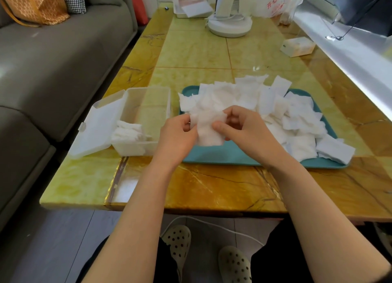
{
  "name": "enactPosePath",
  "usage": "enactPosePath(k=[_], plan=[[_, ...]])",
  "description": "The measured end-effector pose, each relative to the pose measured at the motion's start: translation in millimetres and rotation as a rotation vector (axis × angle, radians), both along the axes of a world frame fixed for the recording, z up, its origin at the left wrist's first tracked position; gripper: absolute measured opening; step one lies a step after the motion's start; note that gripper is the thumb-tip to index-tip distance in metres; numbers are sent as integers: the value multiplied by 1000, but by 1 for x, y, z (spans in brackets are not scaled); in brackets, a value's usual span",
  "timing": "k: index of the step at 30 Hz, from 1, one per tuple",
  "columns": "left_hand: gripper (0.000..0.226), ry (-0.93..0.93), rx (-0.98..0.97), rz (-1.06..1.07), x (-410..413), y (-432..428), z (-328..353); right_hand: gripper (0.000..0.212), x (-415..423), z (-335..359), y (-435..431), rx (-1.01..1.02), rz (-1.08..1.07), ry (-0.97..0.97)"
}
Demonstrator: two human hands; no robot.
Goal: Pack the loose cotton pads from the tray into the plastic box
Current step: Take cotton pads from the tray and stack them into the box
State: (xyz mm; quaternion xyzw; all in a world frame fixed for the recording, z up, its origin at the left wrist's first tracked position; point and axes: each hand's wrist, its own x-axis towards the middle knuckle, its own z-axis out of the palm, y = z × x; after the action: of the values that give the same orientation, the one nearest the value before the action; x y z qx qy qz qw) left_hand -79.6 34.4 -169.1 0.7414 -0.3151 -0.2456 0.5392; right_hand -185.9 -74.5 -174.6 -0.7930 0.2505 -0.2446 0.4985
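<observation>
A teal tray [220,158] lies on the table, heaped with several loose white cotton pads [297,117]. To its left stands a clear plastic box [148,104] with its lid [99,125] folded open to the left; a small stack of pads [127,132] lies in its near end. Above the tray's near left corner, my left hand [177,140] and my right hand [244,130] both pinch a small bunch of pads [209,130] between thumbs and fingers.
The yellow marble table [201,187] also bears a white fan base [230,25], a small carton [297,46], a white dish with paper [192,8] and a plastic bag [277,0]. A grey sofa [53,56] runs along the left.
</observation>
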Motion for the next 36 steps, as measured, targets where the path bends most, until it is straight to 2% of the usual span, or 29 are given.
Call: enactPosePath(k=[6, 11, 13, 15, 18, 20, 22, 24, 26, 32, 36], plan=[[19, 89, -13, -155, -2, -1, -2, 9, -1, -4, -1, -89, -67, 29], [44, 203, 9, -118, -6, -3, 5, 13, -1, -5, 1, -102, -158, 15], [41, 93, 24, -138, -7, -5, 1, 12, 0, -6, 2, -101, -158, 23], [21, -45, 16, -99, -8, -6, -2, 10, 0, -9, 2, -99, -164, 55], [11, -118, -6, 1, -9, -10, -4, 7, -6, -10, -6, -153, -273, 119], [14, -136, -7, 51, -10, -11, -3, 9, -17, -10, -17, -287, -372, 230], [19, -141, -9, 78, -9, -13, -5, 23, -30, -12, -28, -425, -403, 435], [23, -160, -2, 77, -9, -17, -7, 47, -39, -16, -35, -443, -361, 690], [24, -176, 11, 65, -9, -19, -9, 59, -44, -21, -39, -385, -330, 805], [26, -174, 40, 49, -12, -22, -10, 30, -55, -24, -51, -324, -394, 642], [26, -184, 47, 47, -15, -25, -12, 14, -57, -23, -54, -360, -443, 593]])
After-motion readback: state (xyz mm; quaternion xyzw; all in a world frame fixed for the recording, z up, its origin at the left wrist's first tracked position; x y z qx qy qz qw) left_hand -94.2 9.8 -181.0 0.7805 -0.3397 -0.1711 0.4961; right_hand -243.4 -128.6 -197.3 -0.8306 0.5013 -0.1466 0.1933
